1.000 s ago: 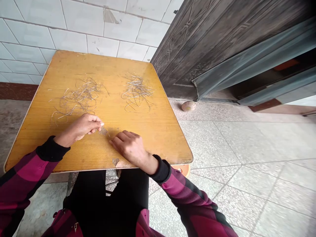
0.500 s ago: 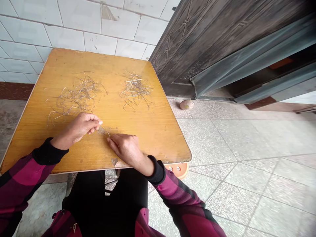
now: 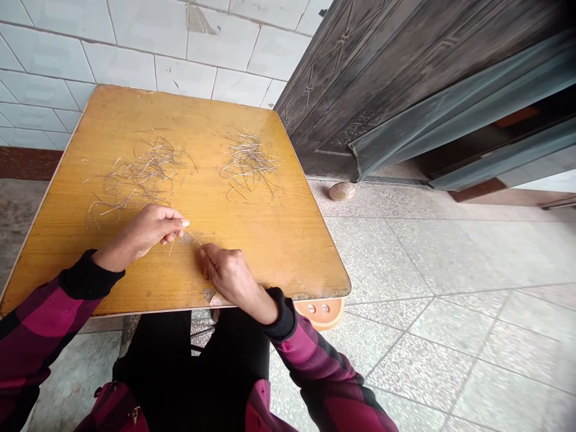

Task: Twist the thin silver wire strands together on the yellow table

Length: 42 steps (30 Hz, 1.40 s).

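Observation:
A thin piece of wire point(image 3: 195, 237) stretches between my two hands, just above the near part of the wooden table point(image 3: 270, 240). My left hand point(image 3: 150, 233) pinches it between thumb and forefinger, and a loose end hangs down below those fingers. My right hand point(image 3: 231, 273) is closed on the other end, its fingertips partly hidden beneath the hand. Beyond my left hand lies a loose tangle of thin wires point(image 3: 144, 174). A second, tighter heap of wires point(image 3: 251, 161) rests farther right on the tabletop.
White wall tiles point(image 3: 130, 66) border the table's far edge. To the right stand a dark carved door point(image 3: 355, 78) and a hanging grey-green curtain point(image 3: 450, 114). A round ball-like object point(image 3: 342, 191) sits on the floor. An orange stool point(image 3: 324, 312) shows under the near right corner.
My right hand has turned slightly, its fingers curling further under. A wire end now shows hanging below my left fingers. Both wire heaps lie as before.

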Each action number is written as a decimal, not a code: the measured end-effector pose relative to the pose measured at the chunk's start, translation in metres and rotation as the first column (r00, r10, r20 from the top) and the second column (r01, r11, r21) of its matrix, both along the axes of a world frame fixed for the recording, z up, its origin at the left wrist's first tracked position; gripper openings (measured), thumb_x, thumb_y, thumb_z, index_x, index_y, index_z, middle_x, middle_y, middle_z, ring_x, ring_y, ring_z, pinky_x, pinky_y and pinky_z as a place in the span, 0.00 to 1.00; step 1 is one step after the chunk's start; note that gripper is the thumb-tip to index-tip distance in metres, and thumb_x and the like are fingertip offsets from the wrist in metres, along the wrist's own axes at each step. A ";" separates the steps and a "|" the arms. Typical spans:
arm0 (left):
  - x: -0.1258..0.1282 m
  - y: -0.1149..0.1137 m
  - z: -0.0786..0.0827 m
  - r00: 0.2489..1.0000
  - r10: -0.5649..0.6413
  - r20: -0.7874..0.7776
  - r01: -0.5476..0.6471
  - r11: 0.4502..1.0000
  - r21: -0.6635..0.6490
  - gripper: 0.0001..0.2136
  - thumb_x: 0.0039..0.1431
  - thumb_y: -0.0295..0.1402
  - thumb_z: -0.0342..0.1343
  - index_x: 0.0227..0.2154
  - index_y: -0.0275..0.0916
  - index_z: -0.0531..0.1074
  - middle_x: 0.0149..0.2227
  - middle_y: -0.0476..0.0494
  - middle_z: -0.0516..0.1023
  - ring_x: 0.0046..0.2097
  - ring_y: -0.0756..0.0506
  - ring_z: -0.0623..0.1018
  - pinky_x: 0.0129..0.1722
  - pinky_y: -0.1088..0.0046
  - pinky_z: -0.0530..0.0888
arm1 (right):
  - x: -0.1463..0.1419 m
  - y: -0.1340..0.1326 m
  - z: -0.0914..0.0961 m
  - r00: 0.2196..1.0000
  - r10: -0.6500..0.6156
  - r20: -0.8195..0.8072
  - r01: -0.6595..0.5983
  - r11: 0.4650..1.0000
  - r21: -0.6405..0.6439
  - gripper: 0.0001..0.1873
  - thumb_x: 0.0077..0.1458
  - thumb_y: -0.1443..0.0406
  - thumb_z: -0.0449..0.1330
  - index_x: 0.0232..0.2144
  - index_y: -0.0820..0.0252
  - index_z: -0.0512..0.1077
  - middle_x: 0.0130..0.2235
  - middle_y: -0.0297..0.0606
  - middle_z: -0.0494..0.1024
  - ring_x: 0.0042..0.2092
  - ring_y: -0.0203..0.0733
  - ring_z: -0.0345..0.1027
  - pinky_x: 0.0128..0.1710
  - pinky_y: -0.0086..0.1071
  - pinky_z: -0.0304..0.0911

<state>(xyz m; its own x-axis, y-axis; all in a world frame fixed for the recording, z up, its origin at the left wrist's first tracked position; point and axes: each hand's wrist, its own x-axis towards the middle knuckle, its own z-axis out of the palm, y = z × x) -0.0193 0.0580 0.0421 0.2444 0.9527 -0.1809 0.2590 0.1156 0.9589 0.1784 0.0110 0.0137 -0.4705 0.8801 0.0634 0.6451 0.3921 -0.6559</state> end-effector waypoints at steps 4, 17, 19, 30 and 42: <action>0.000 0.000 0.001 1.000 -0.002 0.004 0.002 1.000 0.000 0.10 0.51 0.34 0.57 0.18 0.35 0.71 0.19 0.49 0.71 0.19 0.55 0.65 0.19 0.79 0.62 | 0.000 0.001 0.002 0.993 -0.039 -0.109 0.027 0.993 -0.111 0.18 0.67 0.59 0.45 0.27 0.59 0.65 0.21 0.34 0.71 0.21 0.32 0.63 0.27 0.27 0.60; -0.001 0.001 -0.001 0.998 0.046 0.049 -0.046 0.999 -0.004 0.11 0.50 0.33 0.56 0.16 0.36 0.69 0.17 0.50 0.69 0.18 0.56 0.63 0.18 0.79 0.60 | -0.002 0.000 -0.002 0.960 -0.116 -0.256 0.080 0.986 -0.148 0.11 0.66 0.60 0.47 0.32 0.57 0.62 0.22 0.31 0.71 0.20 0.31 0.64 0.24 0.25 0.61; -0.001 0.001 -0.001 0.996 0.044 0.072 -0.043 0.999 -0.011 0.11 0.51 0.34 0.57 0.17 0.35 0.69 0.18 0.50 0.69 0.18 0.55 0.64 0.19 0.79 0.61 | -0.001 0.002 -0.001 0.930 -0.133 -0.342 0.065 0.977 -0.204 0.12 0.66 0.59 0.48 0.31 0.57 0.62 0.22 0.30 0.72 0.20 0.30 0.65 0.24 0.24 0.62; -0.001 0.006 -0.001 0.970 0.163 0.178 -0.163 0.986 -0.011 0.08 0.47 0.32 0.57 0.18 0.35 0.67 0.19 0.51 0.66 0.18 0.57 0.61 0.16 0.81 0.56 | -0.002 0.003 -0.005 0.866 -0.225 -0.447 0.084 0.946 -0.313 0.09 0.64 0.58 0.51 0.37 0.58 0.63 0.24 0.29 0.75 0.16 0.28 0.62 0.19 0.23 0.59; -0.001 0.010 -0.005 0.930 0.287 0.229 -0.282 0.958 -0.055 0.06 0.43 0.28 0.57 0.16 0.34 0.67 0.19 0.52 0.65 0.17 0.58 0.60 0.15 0.81 0.54 | 0.000 -0.019 -0.018 0.889 -0.243 -0.387 0.233 0.970 -0.072 0.12 0.64 0.63 0.51 0.45 0.61 0.70 0.24 0.31 0.75 0.20 0.31 0.66 0.23 0.24 0.62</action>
